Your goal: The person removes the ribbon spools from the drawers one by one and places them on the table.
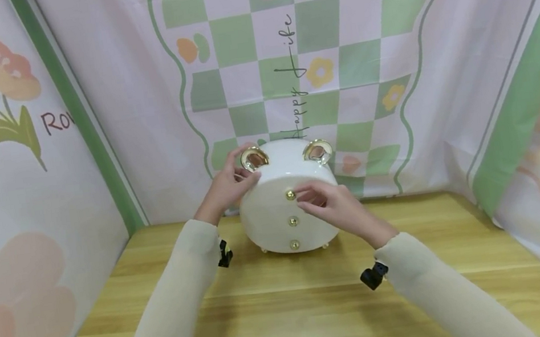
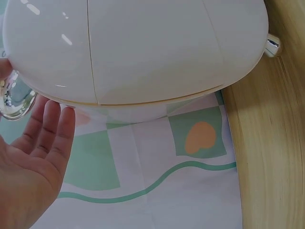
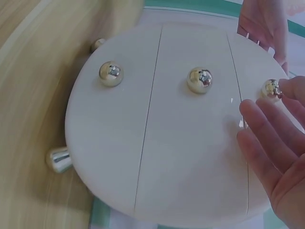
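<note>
A glossy white cabinet [image 1: 267, 209] with a rounded front stands on the table, with gold ears on top and a column of gold knobs down its front. Against its upper left side rests my left hand [image 1: 230, 182], thumb in front of the left gold ear [image 1: 254, 159]. In the left wrist view the fingers [image 2: 61, 131] are fairly straight, tips at the cabinet's back edge. My right hand [image 1: 334, 205] is at the top gold knob [image 3: 271, 89]; one fingertip touches it, while the other fingers [image 3: 264, 160] are extended beside the front.
The wooden table [image 1: 290, 315] reaches back to a checkered curtain [image 1: 317, 23]. Printed cloth walls stand at the left [image 1: 5, 200] and right [image 1: 506, 118]. Small gold feet [image 3: 59, 159] hold the cabinet up. Thin seams cross its front between the knobs.
</note>
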### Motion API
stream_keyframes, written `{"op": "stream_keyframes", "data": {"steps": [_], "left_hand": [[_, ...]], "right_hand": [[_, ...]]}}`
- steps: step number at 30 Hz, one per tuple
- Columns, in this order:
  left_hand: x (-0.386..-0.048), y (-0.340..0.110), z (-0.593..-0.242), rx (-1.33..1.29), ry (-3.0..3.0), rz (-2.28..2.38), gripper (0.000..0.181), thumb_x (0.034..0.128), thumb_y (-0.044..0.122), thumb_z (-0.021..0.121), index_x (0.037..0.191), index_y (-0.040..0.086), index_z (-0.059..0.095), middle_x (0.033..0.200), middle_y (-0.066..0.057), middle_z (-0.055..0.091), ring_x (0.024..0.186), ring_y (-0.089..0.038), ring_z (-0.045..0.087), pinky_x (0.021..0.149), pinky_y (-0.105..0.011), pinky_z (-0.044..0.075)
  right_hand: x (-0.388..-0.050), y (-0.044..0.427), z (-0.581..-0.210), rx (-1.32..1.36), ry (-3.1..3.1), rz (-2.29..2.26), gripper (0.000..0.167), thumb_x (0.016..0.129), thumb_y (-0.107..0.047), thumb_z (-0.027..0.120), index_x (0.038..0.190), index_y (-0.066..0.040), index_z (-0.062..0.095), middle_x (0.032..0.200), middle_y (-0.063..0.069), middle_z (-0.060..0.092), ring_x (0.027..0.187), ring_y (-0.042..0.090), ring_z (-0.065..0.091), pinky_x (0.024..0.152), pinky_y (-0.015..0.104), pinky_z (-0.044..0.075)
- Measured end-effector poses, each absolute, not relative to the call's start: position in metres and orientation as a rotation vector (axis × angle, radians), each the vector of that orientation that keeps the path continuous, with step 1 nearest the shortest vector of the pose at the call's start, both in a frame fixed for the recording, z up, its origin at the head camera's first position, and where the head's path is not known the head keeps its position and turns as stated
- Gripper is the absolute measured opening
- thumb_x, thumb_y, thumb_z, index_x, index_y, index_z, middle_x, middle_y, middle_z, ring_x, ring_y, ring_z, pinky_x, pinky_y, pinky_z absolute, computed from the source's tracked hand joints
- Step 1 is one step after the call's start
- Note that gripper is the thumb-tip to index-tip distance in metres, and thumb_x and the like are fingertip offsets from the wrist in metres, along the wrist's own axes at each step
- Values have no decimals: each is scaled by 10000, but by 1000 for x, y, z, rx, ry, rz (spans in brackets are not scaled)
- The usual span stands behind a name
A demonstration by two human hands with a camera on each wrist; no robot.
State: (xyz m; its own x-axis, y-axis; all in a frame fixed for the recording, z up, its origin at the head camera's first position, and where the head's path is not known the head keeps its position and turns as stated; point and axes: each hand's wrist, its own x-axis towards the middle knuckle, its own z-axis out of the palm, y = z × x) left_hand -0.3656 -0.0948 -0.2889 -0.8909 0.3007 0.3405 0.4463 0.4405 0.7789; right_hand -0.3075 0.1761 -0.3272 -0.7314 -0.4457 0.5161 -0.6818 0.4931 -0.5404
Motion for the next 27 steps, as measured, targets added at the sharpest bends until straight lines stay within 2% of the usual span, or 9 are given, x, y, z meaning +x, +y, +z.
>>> {"op": "stream_keyframes", "data": {"steps": [7, 14, 19, 27], "left_hand": [[-364, -94, -288, -664, -2541, -1398, 719, 972, 309, 681, 1561, 367, 273, 1049, -97, 644, 964, -251, 632, 807, -416, 559], [-364, -94, -287, -672, -2544, -1389, 730, 972, 307, 679, 1570, 329, 261, 1045, -103, 649, 957, -253, 637, 817, -415, 556], [-364, -94, -287, -672, -2547, -1391, 724, 972, 313, 677, 1564, 356, 262, 1048, -102, 645, 954, -252, 637, 808, -414, 556], [-363, -93, -287, -671, -2538, -1392, 718, 976, 292, 674, 1567, 328, 270, 1043, -106, 643, 946, -254, 635, 804, -412, 554]], "right_hand": [[-312, 167, -327, 930, -2417, 1157, 315, 969, -184, 696, 1280, -150, 662, 1056, 1, 734, 839, 106, 700, 738, 304, 578], [-314, 161, -326, 860, -2437, 1314, 284, 967, -178, 697, 1249, -143, 676, 997, 51, 744, 788, 207, 724, 678, 324, 586], [-313, 159, -325, 788, -2456, 1414, 259, 968, -193, 696, 1225, -165, 686, 992, 66, 745, 805, 251, 731, 665, 350, 593], [-313, 159, -326, 761, -2454, 1454, 245, 968, -187, 695, 1213, -176, 695, 1016, 42, 743, 826, 206, 730, 680, 342, 596]]}}
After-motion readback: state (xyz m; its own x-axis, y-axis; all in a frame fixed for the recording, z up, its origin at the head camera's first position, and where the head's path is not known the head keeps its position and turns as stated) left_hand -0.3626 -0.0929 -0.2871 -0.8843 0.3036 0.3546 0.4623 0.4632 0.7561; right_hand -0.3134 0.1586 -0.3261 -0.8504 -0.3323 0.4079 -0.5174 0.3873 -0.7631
